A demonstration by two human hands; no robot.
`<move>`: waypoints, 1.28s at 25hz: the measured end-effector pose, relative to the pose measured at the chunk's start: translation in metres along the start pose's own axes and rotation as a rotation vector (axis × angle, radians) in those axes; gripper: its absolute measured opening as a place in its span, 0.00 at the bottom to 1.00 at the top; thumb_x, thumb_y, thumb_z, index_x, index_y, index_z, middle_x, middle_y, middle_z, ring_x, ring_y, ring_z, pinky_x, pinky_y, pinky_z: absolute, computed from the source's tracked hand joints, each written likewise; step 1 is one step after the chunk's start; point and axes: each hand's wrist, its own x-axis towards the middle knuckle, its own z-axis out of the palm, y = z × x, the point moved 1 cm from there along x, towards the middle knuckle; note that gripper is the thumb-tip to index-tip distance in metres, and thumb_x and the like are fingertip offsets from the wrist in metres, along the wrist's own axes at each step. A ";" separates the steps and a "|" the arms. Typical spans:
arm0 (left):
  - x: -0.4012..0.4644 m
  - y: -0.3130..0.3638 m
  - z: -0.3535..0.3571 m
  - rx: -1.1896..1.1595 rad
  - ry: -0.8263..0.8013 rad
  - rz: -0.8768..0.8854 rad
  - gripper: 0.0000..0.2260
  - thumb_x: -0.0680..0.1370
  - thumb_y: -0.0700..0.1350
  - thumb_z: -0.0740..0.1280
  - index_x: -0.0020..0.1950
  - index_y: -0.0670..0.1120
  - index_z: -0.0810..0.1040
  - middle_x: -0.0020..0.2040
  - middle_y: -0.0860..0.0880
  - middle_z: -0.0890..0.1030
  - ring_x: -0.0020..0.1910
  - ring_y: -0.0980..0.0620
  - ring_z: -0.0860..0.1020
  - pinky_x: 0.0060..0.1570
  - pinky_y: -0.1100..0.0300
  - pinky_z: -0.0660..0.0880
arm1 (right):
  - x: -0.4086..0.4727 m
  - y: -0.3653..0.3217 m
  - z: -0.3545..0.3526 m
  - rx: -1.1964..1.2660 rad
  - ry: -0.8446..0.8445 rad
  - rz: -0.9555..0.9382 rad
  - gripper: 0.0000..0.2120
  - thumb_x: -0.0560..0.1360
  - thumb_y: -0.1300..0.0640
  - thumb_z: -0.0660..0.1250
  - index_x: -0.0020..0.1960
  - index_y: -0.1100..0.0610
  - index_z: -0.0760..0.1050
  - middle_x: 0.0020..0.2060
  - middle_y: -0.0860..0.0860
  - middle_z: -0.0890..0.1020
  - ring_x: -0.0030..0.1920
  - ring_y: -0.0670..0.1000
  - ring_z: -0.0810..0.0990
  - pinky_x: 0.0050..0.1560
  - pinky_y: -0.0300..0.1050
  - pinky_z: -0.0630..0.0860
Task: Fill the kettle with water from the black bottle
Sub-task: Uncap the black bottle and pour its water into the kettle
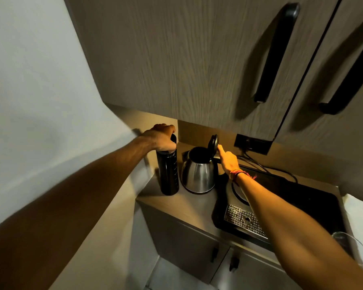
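Note:
A tall black bottle stands upright at the far left corner of the counter. My left hand is closed over its top, on the cap. Just to the right stands a steel kettle with its black lid tipped up and the mouth exposed. My right hand sits over the kettle's handle, its forefinger touching the raised lid. A red thread band is on my right wrist.
A black tray with a perforated metal drip grate fills the counter's right side. Cables run to a wall socket behind. An upper cabinet hangs low overhead. A glass stands at the right edge.

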 end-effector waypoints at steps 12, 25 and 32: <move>-0.010 0.017 0.003 0.127 0.574 -0.070 0.38 0.70 0.73 0.60 0.67 0.45 0.67 0.59 0.42 0.78 0.50 0.42 0.79 0.46 0.51 0.76 | 0.003 0.002 -0.018 -0.278 -0.088 -0.057 0.35 0.82 0.39 0.45 0.82 0.58 0.44 0.82 0.54 0.43 0.82 0.56 0.41 0.81 0.60 0.43; -0.055 0.074 0.242 0.069 -0.037 0.038 0.45 0.69 0.65 0.73 0.76 0.42 0.58 0.71 0.42 0.68 0.68 0.41 0.69 0.57 0.46 0.77 | 0.007 0.007 -0.013 -0.342 -0.052 -0.040 0.37 0.81 0.37 0.42 0.82 0.58 0.44 0.82 0.54 0.44 0.82 0.55 0.43 0.81 0.59 0.44; -0.031 0.037 0.115 0.045 0.883 0.153 0.37 0.69 0.75 0.60 0.61 0.44 0.71 0.56 0.44 0.73 0.53 0.45 0.71 0.48 0.51 0.68 | 0.007 0.009 -0.010 -0.374 -0.025 -0.082 0.35 0.82 0.39 0.43 0.82 0.58 0.42 0.82 0.54 0.42 0.82 0.55 0.41 0.80 0.60 0.42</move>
